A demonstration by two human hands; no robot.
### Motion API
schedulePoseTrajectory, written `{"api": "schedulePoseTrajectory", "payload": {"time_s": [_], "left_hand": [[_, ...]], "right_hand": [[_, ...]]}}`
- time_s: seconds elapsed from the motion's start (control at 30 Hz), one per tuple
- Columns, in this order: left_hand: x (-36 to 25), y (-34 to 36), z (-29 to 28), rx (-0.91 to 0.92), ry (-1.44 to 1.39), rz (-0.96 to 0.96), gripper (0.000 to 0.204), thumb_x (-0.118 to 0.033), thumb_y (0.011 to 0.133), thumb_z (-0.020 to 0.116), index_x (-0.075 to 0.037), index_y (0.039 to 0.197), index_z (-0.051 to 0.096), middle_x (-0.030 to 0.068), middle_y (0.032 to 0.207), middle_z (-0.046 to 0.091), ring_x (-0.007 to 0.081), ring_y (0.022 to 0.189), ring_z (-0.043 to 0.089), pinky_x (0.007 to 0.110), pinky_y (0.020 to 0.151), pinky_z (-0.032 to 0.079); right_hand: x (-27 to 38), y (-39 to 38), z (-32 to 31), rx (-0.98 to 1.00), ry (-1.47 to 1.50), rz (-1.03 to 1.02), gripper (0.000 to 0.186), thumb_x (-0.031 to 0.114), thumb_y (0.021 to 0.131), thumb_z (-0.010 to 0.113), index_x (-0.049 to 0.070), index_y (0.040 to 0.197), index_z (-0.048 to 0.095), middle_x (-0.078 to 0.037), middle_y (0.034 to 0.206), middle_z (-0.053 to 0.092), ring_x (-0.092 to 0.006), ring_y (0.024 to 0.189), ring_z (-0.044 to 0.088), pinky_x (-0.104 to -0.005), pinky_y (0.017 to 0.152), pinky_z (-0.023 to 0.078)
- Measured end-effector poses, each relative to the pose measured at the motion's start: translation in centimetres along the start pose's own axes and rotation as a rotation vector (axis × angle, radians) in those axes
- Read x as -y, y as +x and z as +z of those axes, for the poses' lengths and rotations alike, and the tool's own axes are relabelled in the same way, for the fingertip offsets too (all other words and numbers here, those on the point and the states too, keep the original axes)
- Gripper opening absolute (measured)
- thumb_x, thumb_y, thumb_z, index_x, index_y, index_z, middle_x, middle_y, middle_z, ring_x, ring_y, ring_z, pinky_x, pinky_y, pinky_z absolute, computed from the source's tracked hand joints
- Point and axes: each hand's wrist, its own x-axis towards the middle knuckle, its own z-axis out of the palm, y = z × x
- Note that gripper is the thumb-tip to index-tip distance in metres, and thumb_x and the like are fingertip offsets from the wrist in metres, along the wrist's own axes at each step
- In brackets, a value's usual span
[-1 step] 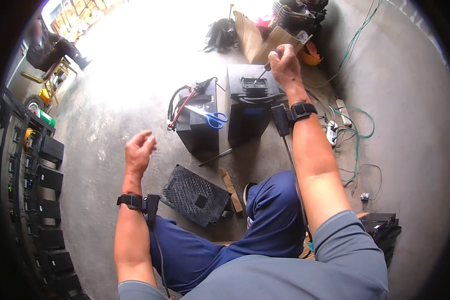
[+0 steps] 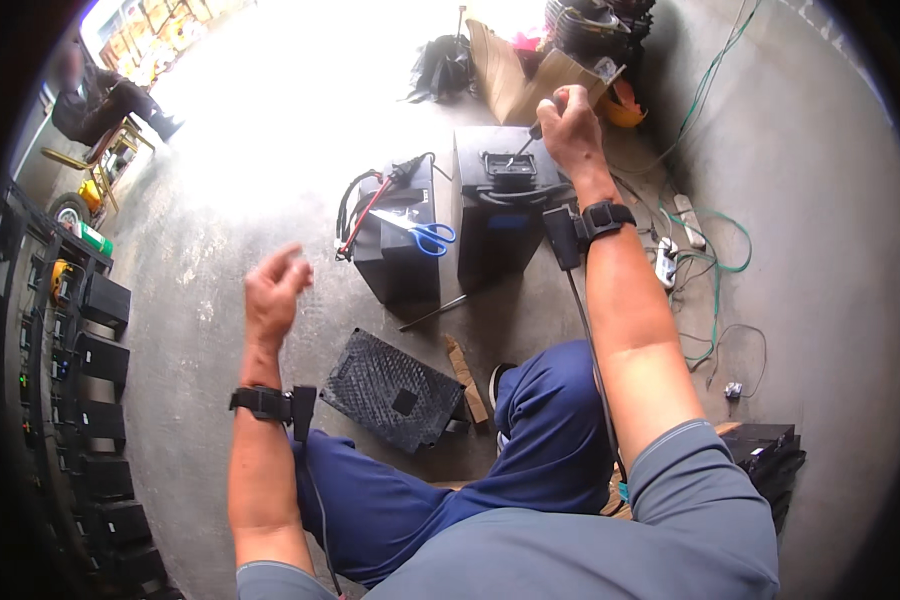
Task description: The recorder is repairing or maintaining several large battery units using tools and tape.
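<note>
My right hand is closed around a screwdriver, its grip mostly hidden. The shaft slants down to the recessed handle on top of a tall black box. My left hand hovers over the floor, holding nothing, fingers partly bent and apart, slightly blurred. A second black box stands to the left, with blue-handled scissors and a red and black cable on it. Nearer to me lies a black textured panel. Between panel and boxes rests a thin metal rod.
A cardboard strip lies by my foot. Power strips and green cable spread at right. A rack with black boxes lines the left. A person sits on a chair far left. Opened cardboard lies behind the boxes.
My left hand has shifted slightly up and left. My right hand and the screwdriver stay in nearly the same place at the box handle.
</note>
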Motion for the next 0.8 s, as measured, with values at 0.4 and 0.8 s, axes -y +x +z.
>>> {"api": "schedulePoseTrajectory", "payload": {"time_s": [0.4,0.8], "left_hand": [[-23.7,7.8,2.3,0.114,0.166,0.281,0.043,-0.024,0.096,0.063,-0.006,0.135,0.055,0.0039,0.082,0.069,0.0102,0.068,0.066,0.024,0.064,0.054],[-5.5,11.6,24.5,0.185,0.254,0.174,0.038,-0.025,0.081,0.072,0.000,0.111,0.069,0.0198,0.100,0.072,0.0291,0.094,0.070,0.037,0.086,0.053]], "right_hand": [[-0.7,0.0,-1.7,-0.030,0.077,0.045,0.035,0.032,0.088,0.055,0.002,0.106,0.052,-0.027,0.094,0.067,-0.0459,0.093,0.065,-0.0485,0.084,0.052],[-3.5,0.8,-2.0,0.007,0.241,0.121,0.036,0.031,0.090,0.056,-0.001,0.106,0.052,-0.027,0.088,0.067,-0.0442,0.087,0.067,-0.0465,0.081,0.052]]}}
